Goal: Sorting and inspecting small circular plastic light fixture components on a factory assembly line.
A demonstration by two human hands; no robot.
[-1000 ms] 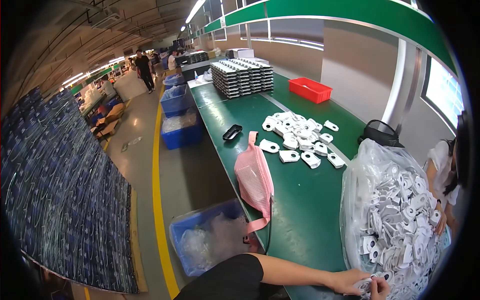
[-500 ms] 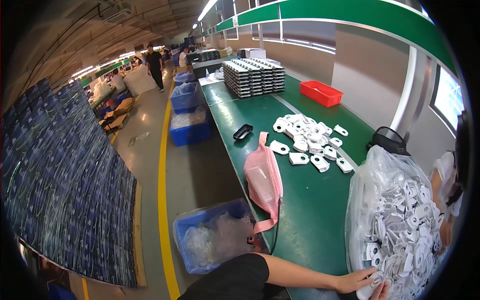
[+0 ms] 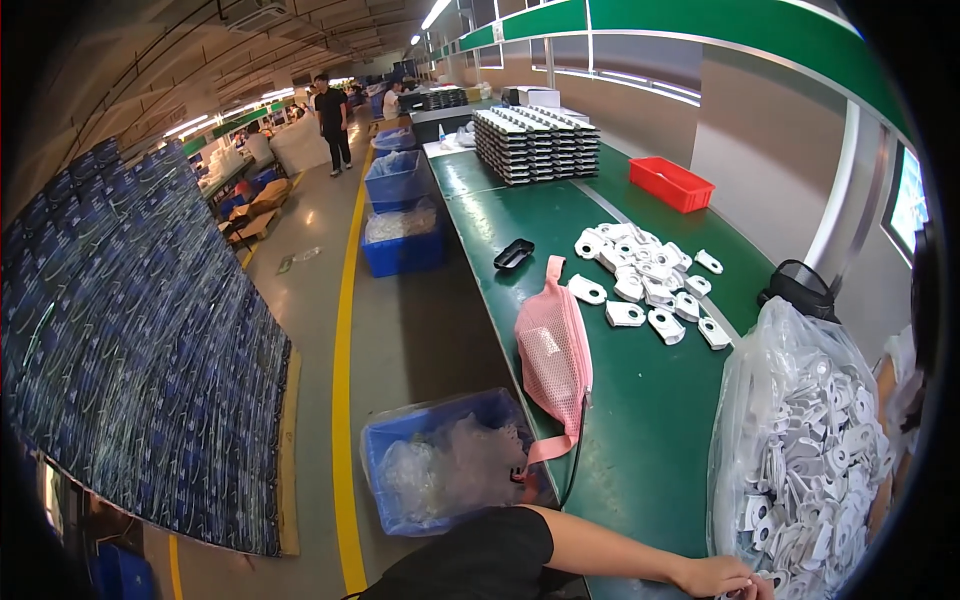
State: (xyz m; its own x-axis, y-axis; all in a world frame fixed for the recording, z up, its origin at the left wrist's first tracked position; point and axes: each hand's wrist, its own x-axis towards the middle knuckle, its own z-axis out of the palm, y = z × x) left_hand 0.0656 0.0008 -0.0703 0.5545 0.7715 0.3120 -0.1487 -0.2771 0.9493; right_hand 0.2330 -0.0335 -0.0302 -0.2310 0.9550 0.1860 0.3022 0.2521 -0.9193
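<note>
My left hand (image 3: pixel 718 577) is at the bottom edge, its fingers curled and closed. What it grips is mostly cut off below the frame. Only a few fingers of my right hand (image 3: pixel 763 587) show beside it; how they are held is hidden. Just past both hands stands a large clear plastic bag (image 3: pixel 728 440), filled with many white plastic parts (image 3: pixel 825 450). Farther along the green bench, more white parts with round holes (image 3: pixel 648 270) lie in a loose pile. A pink mesh pouch (image 3: pixel 550 350) with a strap lies left of them.
A black tray (image 3: pixel 514 254), red bin (image 3: pixel 672 184) and stacked trays (image 3: pixel 535 145) sit on the bench (image 3: pixel 640 420). Blue bins (image 3: pixel 385 500) line its left side. A co-worker's arm (image 3: pixel 885 390) shows beyond the bag. Another person (image 3: pixel 332 120) stands in the aisle.
The view has shifted, so the bench items sit farther right. The white part seen between my hands before is now mostly out of frame. The person in the aisle appears nearer.
</note>
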